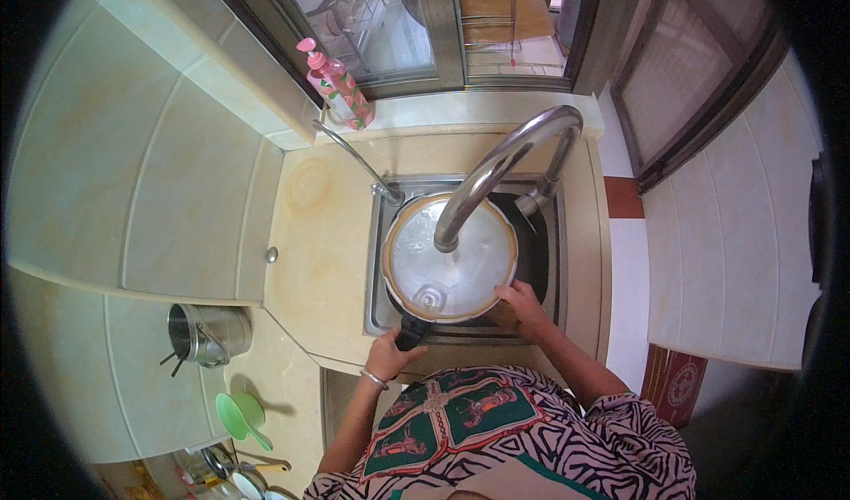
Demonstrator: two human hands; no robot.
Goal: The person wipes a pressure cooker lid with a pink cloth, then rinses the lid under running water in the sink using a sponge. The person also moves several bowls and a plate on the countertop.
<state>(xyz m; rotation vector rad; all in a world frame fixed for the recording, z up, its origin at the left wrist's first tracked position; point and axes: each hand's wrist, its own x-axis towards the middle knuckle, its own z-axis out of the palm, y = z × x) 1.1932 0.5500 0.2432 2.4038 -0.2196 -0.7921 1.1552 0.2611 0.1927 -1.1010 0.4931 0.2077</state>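
Note:
A round metal pressure cooker lid (425, 234), its inner side up with a tan sealing ring around the edge, is held over the sink (373, 301) beneath the curved chrome faucet (505, 161). Water from the spout appears to fall on its middle. My left hand (390, 355) is closed around the lid's black handle (413, 331) at the near left. On the near right rim, my right hand (523, 304) grips the edge with thumb and fingers. The sink's basin beneath is mostly hidden by the lid.
A pink pump bottle (345, 98) stands on the windowsill behind a thin metal tap (352, 151). Along the left counter are a steel pail-like container (226, 334), a green plastic dipper (239, 415) and a utensil with a yellow handle (269, 467). Tiled walls border the counter.

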